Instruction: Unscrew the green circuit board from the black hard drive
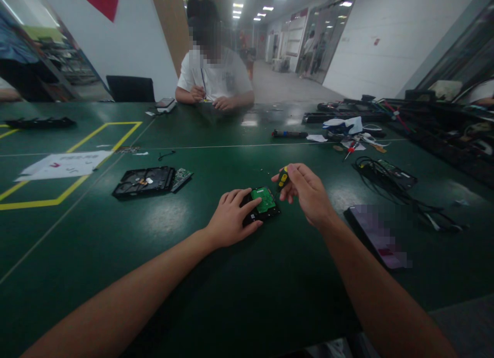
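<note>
A hard drive (273, 212) lies on the green table with its green circuit board (264, 197) facing up. My left hand (233, 216) holds the drive's left end, thumb along the near edge and the other fingers spread over the top and far side. In my right hand (306, 191) is a yellow and black screwdriver (283, 178), gripped by the handle and tilted. Its thin shaft points down to the right side of the board; whether the tip touches a screw is too small to tell. A few tiny parts (264, 171), maybe screws, lie beyond the drive.
An opened black drive case (144, 182) with a loose circuit board (181, 179) lies left. To the right are a phone-like slab (372, 234), black cables (397, 191) and a red-tipped screwdriver (350, 151). A cylindrical dark tool (289, 134) lies ahead. Across the table sits a person (216, 80).
</note>
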The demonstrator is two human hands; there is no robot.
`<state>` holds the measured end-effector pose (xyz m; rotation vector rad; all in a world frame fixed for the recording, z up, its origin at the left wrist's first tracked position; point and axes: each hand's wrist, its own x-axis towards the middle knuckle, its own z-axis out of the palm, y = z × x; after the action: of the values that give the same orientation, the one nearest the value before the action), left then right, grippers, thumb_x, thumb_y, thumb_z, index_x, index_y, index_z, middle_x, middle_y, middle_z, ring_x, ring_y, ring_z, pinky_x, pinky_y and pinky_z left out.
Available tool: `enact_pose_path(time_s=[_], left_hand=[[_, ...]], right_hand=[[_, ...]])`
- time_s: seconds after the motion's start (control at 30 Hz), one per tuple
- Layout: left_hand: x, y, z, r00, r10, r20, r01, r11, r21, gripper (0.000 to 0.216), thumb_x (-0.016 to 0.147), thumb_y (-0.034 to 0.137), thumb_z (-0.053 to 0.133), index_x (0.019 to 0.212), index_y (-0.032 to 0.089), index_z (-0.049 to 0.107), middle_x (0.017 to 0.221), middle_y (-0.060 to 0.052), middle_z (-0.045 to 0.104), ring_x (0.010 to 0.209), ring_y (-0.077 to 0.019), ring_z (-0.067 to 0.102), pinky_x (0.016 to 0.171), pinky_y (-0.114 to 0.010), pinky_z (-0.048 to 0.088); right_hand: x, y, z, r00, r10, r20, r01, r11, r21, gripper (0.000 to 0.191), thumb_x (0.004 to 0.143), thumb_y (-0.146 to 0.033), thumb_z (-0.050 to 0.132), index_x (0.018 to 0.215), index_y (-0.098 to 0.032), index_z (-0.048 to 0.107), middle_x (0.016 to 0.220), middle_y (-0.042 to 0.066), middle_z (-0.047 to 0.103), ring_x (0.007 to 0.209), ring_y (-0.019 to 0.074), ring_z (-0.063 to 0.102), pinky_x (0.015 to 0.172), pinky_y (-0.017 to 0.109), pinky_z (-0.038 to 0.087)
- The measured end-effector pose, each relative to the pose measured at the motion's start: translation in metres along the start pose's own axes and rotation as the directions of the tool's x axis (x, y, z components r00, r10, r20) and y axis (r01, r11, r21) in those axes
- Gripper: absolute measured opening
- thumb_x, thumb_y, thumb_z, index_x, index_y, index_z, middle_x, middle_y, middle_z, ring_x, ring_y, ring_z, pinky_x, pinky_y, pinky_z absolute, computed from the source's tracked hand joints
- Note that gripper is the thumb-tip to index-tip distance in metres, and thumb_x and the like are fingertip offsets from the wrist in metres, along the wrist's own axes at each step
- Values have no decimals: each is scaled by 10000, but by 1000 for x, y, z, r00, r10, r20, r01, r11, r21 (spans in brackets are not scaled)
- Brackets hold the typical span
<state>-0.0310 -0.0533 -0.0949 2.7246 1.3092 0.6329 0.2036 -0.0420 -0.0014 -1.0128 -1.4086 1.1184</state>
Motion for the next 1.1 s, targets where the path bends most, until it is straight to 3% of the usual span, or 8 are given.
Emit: enact_pose_path(time_s=[0.13, 0.3, 0.37, 0.5, 0.6, 0.8, 1.0, 1.1], left_hand=[[0, 2, -2, 1000, -5, -3, 5, 1000, 1, 634, 971, 579, 652, 1538, 311, 558, 1609, -138, 450, 1441, -401, 439, 1160, -632, 388], [0, 2, -1, 1000, -2, -3, 2, 1000, 9, 621, 978, 579, 644, 1529, 303, 565, 1608, -144, 447, 1447, -402, 430, 1157, -639, 388], [0, 2, -1, 1000, -4, -2, 4, 1000, 9, 627, 978, 580, 646, 1535, 306, 557, 1611, -144, 445, 1449, -403, 427, 1156, -643, 387], [0, 1, -1, 1000, -6, 2, 6, 1000, 3, 631, 979, 587, 642, 1543, 320, 546, 1614, -135, 444, 1451, -401, 426, 1158, -645, 386], [0, 2, -2, 1000, -6, 9, 6, 1000, 8, 633, 981, 583, 640, 1546, 313, 545, 1613, -141, 443, 1445, -401, 431, 1155, -641, 388], [0, 3, -3, 1000, -7, 6, 7, 1000, 3, 637, 972, 572, 656, 1542, 307, 550, 1604, -147, 452, 1444, -407, 431, 1155, -645, 388], [0, 3, -3, 1000, -6, -2, 6, 1000, 11, 624, 985, 580, 632, 1540, 305, 552, 1609, -145, 450, 1449, -400, 429, 1160, -640, 385], [0, 2, -2, 1000, -9, 2, 9, 1000, -2, 634, 980, 588, 638, 1545, 314, 549, 1613, -139, 448, 1447, -402, 431, 1159, -639, 386]], right_hand=[[-1, -1, -1, 999, -34, 31, 35, 998, -54, 372, 1004, -597, 624, 995, -226, 655, 954, 23, 746, 562, 73, 576, 471, 250, 389], [-3, -3, -2, 998, -17, 54, 23, 994, -111, 383, 1010, -616, 605, 1062, -252, 715, 647, -46, 579, 500, 89, 531, 430, 251, 344], [-3, -3, -2, 999, -4, 48, 9, 995, -100, 401, 1004, -631, 603, 1100, -254, 705, 678, -37, 608, 496, 93, 551, 424, 257, 358], [-1, -1, -2, 1000, 5, 18, -5, 999, -44, 411, 973, -632, 650, 1075, -234, 645, 988, 37, 732, 590, 101, 647, 466, 262, 433], [0, 0, -1, 1000, 3, 3, -3, 999, -38, 414, 987, -639, 619, 1019, -226, 613, 1033, 58, 755, 613, 103, 645, 490, 264, 442], [-2, -1, -2, 999, -40, 22, 42, 995, -90, 377, 999, -604, 630, 986, -228, 660, 986, 37, 745, 607, 87, 574, 504, 262, 413], [-3, -3, -3, 999, -21, 47, 27, 992, -120, 387, 999, -630, 616, 1027, -257, 715, 614, -44, 572, 499, 101, 510, 452, 264, 355], [-3, -2, -2, 999, -16, 45, 20, 995, -95, 417, 1005, -641, 592, 1084, -252, 719, 736, -9, 666, 515, 103, 562, 451, 268, 383]])
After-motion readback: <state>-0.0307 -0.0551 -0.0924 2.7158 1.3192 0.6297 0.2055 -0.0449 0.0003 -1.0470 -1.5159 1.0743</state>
